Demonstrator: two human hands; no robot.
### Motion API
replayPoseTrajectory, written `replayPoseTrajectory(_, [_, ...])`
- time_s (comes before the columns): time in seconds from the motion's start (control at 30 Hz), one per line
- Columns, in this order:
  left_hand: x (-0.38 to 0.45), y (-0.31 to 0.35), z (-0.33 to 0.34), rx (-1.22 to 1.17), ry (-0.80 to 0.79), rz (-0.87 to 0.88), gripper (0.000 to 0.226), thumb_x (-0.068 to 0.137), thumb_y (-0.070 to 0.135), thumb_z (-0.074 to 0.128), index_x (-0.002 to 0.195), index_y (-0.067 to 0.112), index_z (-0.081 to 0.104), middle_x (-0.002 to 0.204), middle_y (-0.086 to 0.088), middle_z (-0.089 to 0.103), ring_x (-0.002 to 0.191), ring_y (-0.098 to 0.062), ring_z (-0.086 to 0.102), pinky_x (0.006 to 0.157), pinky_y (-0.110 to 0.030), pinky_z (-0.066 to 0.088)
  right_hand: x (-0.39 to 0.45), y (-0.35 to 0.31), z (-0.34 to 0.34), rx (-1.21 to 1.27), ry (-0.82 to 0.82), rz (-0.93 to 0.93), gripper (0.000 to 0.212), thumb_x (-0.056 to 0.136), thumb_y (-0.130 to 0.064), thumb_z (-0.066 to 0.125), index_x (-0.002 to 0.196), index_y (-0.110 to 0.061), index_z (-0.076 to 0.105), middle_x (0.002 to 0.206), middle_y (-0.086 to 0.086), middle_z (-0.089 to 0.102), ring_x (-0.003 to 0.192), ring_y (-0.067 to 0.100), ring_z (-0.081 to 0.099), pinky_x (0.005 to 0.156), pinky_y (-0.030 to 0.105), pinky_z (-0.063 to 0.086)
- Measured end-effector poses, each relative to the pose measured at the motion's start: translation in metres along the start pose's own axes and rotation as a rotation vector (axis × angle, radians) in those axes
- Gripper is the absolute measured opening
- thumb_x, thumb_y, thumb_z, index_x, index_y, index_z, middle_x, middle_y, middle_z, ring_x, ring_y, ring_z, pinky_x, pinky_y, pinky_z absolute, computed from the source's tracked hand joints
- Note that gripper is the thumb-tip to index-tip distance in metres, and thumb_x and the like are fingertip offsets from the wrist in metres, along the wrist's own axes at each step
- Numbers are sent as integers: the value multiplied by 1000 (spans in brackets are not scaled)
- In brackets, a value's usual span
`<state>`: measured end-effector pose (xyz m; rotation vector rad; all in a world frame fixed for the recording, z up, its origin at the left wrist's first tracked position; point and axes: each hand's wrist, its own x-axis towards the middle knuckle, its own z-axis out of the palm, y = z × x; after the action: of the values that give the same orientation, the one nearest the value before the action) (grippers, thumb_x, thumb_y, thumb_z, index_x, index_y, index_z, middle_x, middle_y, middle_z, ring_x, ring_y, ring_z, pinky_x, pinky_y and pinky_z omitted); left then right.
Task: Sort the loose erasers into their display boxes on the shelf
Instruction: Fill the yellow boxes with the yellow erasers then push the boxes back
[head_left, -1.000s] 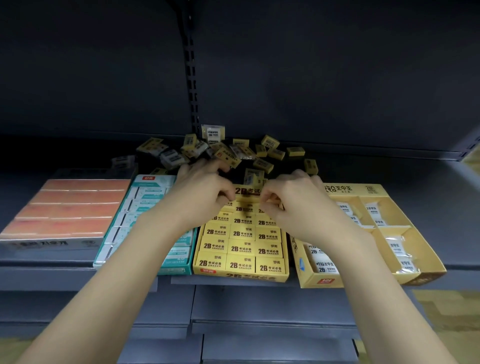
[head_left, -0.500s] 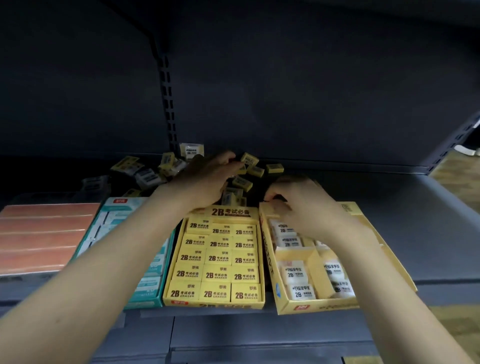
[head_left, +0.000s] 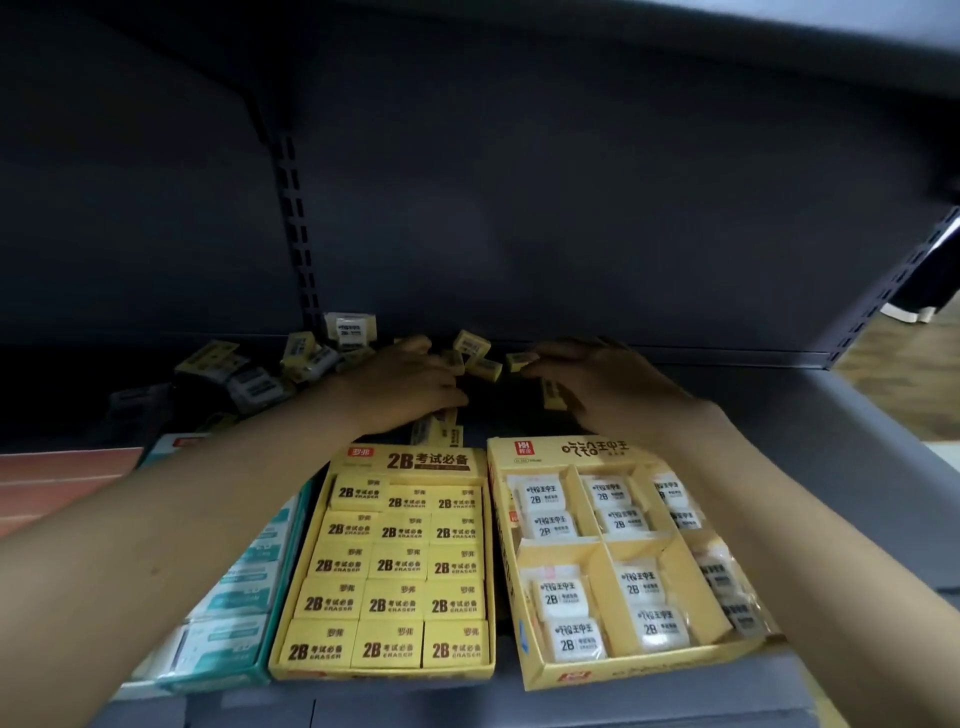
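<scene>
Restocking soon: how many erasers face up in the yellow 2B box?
15 in the yellow 2B box, in five rows of three, front to back. More may lie hidden underneath.

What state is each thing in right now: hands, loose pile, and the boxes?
left hand: fingers curled into the loose erasers, grip unclear
right hand: reaching into the pile, fingertips at a yellow eraser, grip unclear
loose erasers: scattered at the shelf's back, unsorted
yellow 2B box: open, rows full
compartment box: open, partly filled with white wrapped erasers
teal box: at the left, partly hidden by the arm
</scene>
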<state>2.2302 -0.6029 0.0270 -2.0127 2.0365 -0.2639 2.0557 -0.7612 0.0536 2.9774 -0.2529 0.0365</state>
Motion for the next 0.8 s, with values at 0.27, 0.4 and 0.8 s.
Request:
replayPoseTrajectory(0.27, [-24, -2, 3, -113, 369, -195, 34, 90, 23, 57, 124, 26, 55, 117, 0, 57, 109, -22, 36, 90, -28, 31, 46, 18, 19, -220, -9, -132, 61, 90, -9, 51, 144, -29, 32, 147, 1, 37, 133, 22, 37, 106, 35, 36])
replayPoseTrajectory(0.4, [-44, -1, 6, -14, 398, -195, 46, 74, 21, 75, 117, 28, 60, 111, 2, 61, 102, -20, 36, 87, -20, 29, 58, 15, 28, -275, -35, -150, 61, 92, -11, 50, 146, -30, 28, 150, -1, 34, 135, 21, 36, 108, 34, 32])
replayPoseTrajectory(0.8, [-57, 16, 8, -42, 497, -321, 68, 55, -10, 67, 117, 17, 63, 105, -4, 64, 86, -25, 63, 83, -32, 43, 73, 8, 37, -127, -21, 11, 40, 87, -18, 61, 125, -19, 46, 131, 7, 47, 120, 26, 46, 94, 37, 42])
